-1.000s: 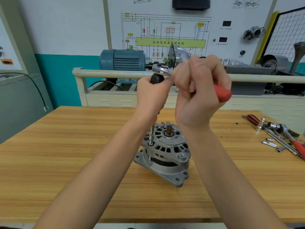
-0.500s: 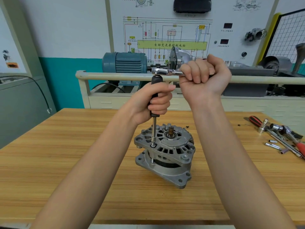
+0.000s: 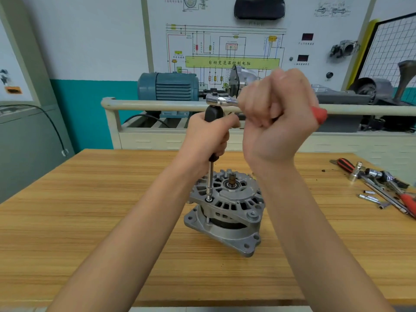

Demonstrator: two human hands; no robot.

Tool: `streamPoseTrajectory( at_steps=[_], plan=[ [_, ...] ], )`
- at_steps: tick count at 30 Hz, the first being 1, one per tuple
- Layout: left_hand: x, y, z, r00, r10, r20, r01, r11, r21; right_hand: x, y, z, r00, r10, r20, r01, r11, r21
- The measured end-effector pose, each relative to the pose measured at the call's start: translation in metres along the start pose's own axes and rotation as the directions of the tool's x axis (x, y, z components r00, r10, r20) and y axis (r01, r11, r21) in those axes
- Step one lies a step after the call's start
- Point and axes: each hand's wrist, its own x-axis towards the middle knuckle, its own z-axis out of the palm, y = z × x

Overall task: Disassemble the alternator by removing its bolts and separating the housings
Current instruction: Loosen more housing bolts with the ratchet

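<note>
**At the middle of the surface: ratchet on an alternator bolt**

Near the middle of the wooden surface (image 3: 90, 221), slightly toward its far edge, the alternator (image 3: 227, 210) stands on its wider lower housing, shaft end up, the ribbed upper housing on top. A long extension driver (image 3: 210, 176) stands upright over the left side of the upper housing, its socket end seated on a bolt (image 3: 209, 199) there. The left hand (image 3: 207, 138) grips the driver's black handle, fingers (image 3: 221, 147) curled fully round it. On top of the handle sits the chrome head of a ratchet (image 3: 221, 100), its bar running to the right. The right hand (image 3: 279, 115) holds that bar in a closed fist, and the red end of the grip sticks out past the fist on the right. Both forearms reach in from the near edge.

Toward the far right corner of the surface lie loose tools (image 3: 380, 185): a red-and-black handled one, chrome sockets and bars, and a few small bits. Beyond the far edge a blue-grey motor (image 3: 168, 86) sits on a cream frame, before a wiring-diagram board (image 3: 225, 41).
</note>
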Motion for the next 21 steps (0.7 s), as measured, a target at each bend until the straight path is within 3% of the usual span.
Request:
streamPoseTrajectory(
  at_steps=[5, 10, 13, 16, 19, 21],
  plan=[
    [0.001, 0.007, -0.015, 0.912, -0.04, 0.408, 0.065, 0.997, -0.047, 0.023, -0.017, -0.022, 0.929, 0.35, -0.123, -0.292, 0.895, 0.338],
    [-0.002, 0.006, 0.002, 0.917, -0.003, 0.399, 0.029, 0.998, -0.06, 0.028, -0.019, -0.032, 0.873, 0.431, -0.228, -0.283, 0.828, 0.485],
    [-0.002, 0.005, 0.015, 0.965, -0.035, 0.258, 0.058, 0.995, -0.081, 0.02, -0.02, -0.03, 0.931, 0.309, -0.192, -0.216, 0.895, 0.391],
    [-0.005, 0.004, 0.027, 1.0, -0.026, 0.012, 0.026, 0.999, -0.034, 0.007, -0.016, -0.017, 1.0, 0.024, -0.015, -0.022, 0.991, 0.129],
    [-0.008, 0.002, 0.032, 0.986, 0.067, -0.153, -0.06, 0.997, 0.05, -0.01, -0.009, -0.001, 0.979, -0.183, 0.085, 0.195, 0.965, -0.173],
    [-0.01, 0.001, 0.029, 0.985, 0.074, -0.155, -0.068, 0.997, 0.045, -0.012, -0.008, 0.003, 0.977, -0.19, 0.097, 0.206, 0.959, -0.193]
  ],
)
